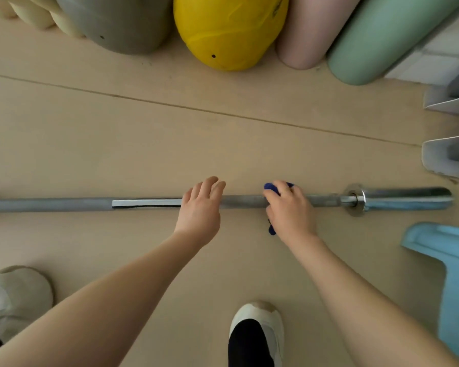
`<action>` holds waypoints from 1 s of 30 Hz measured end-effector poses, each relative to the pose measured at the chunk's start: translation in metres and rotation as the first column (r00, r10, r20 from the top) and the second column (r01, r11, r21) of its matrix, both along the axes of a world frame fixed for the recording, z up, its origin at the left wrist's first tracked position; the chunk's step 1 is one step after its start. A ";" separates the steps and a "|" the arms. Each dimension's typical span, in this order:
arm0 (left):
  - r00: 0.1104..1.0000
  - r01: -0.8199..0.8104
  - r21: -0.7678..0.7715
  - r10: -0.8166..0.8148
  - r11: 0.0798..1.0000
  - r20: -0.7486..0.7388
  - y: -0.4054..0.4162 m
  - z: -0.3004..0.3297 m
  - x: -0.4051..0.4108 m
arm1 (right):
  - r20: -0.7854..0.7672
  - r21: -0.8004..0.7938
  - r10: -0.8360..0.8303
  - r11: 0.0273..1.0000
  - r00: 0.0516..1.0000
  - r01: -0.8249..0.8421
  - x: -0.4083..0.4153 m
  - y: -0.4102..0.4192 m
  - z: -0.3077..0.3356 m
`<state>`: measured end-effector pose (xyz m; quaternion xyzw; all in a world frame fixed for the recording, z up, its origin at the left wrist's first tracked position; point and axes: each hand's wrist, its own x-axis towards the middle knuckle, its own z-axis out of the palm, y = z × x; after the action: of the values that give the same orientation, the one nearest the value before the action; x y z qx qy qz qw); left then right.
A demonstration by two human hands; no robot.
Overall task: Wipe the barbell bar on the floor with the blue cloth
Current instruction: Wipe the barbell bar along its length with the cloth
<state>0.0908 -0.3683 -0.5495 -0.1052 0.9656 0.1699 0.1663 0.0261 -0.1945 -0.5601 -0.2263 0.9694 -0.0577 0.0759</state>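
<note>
Barbell bar (149,203): long grey metal rod lying flat on beige floor (117,144), shiny chrome sleeve at right.
Left hand (200,207): fingers straight, together, resting over bar.
Right hand (289,210): fingers curled, clamping crumpled blue cloth (272,189) around bar.

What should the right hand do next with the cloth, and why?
Probably slide the right hand, which grips the dark blue cloth around the long grey metal barbell bar, sideways along the bar. The left hand rests on the bar beside it, and long stretches lie bare on both sides.
</note>
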 end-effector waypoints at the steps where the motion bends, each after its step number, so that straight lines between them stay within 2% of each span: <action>1: 0.999 0.036 0.006 -0.036 0.999 -0.009 0.008 -0.002 -0.003 | -0.012 0.005 0.083 0.997 0.997 -0.083 -0.001 0.002 -0.001; 3: 0.996 0.083 -0.021 -0.083 0.996 -0.007 0.015 -0.009 -0.005 | -0.032 0.037 0.057 0.998 0.998 -0.056 -0.010 0.023 -0.001; 6: 0.989 0.137 -0.079 -0.140 0.987 -0.037 0.013 -0.012 -0.007 | -0.142 0.101 -0.218 0.967 0.966 0.233 -0.023 0.068 -0.004; 8: 0.978 0.194 -0.150 -0.202 0.970 -0.046 0.009 -0.016 -0.009 | -0.181 0.103 -0.302 0.941 0.936 0.323 -0.023 0.071 -0.008; 10: 0.973 0.222 -0.168 -0.230 0.960 -0.032 0.009 -0.014 -0.011 | -0.183 0.074 -0.241 0.963 0.953 0.258 -0.015 0.056 -0.012; 14: 0.982 0.187 -0.131 -0.186 0.974 0.018 0.012 -0.013 -0.011 | -0.070 -0.018 0.063 0.998 0.996 -0.064 -0.005 0.040 -0.013; 16: 0.986 0.168 -0.128 -0.165 0.977 0.032 0.010 -0.012 -0.011 | -0.012 -0.012 0.101 0.995 0.995 -0.101 -0.019 0.055 -0.008; 18: 0.986 0.164 -0.121 -0.162 0.979 0.026 0.009 -0.012 -0.012 | 0.017 0.020 -0.097 0.995 0.995 0.097 -0.031 0.075 -0.003; 20: 0.984 0.178 -0.126 -0.174 0.976 0.043 0.009 -0.011 -0.013 | -0.029 0.022 -0.345 0.938 0.938 0.345 -0.032 0.081 -0.003; 21: 0.983 0.184 -0.128 -0.180 0.975 0.047 0.009 -0.011 -0.013 | -0.053 0.035 -0.362 0.931 0.931 0.364 -0.029 0.075 -0.005; 23: 0.981 0.191 -0.125 -0.186 0.974 0.054 0.011 -0.011 -0.013 | -0.075 0.060 -0.242 0.967 0.967 0.247 -0.016 0.049 -0.009; 27: 0.987 0.158 -0.099 -0.153 0.983 0.054 0.011 -0.011 -0.010 | -0.101 -0.039 0.088 0.995 0.991 -0.092 0.010 0.007 -0.007; 29: 0.988 0.147 -0.076 -0.143 0.986 0.057 0.004 -0.009 -0.009 | -0.099 0.012 0.116 0.993 0.988 -0.115 0.012 0.014 -0.006; 30: 0.990 0.134 -0.063 -0.131 0.989 0.051 -0.002 -0.008 -0.009 | -0.115 0.033 0.059 0.998 0.992 -0.056 0.009 0.019 -0.006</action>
<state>0.0823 -0.3699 -0.5573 -0.0503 0.9714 0.1238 0.1962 0.0347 -0.1758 -0.5660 -0.2560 0.9660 -0.0278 0.0245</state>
